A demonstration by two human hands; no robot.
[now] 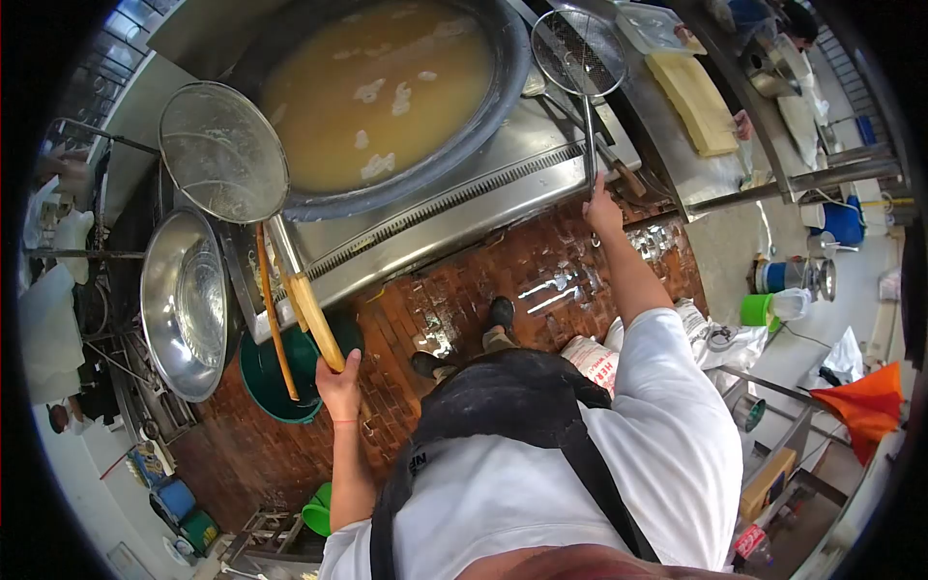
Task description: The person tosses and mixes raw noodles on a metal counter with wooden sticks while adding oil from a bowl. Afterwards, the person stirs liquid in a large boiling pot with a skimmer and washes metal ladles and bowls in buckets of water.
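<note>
My left hand (338, 387) is closed around the wooden handle of a large round mesh strainer (224, 150), whose head is raised at the left rim of a big dark pan (406, 184). Cloudy brownish liquid (377, 97) with several pale floating bits fills the pan. On the right, my right hand (603, 209) grips the long metal handle of a wire skimmer (578, 53). The skimmer's round head is beside the pan's right rim, over the metal worktop. Part of each handle is hidden by my fingers.
A shiny metal bowl (184, 304) leans at the left, above a dark green tub (266, 372) with a wooden stick (275, 319) across it. A pale yellow slab (691, 101) lies on the right counter. White sacks (590, 361) stand on the wet brick floor (406, 319).
</note>
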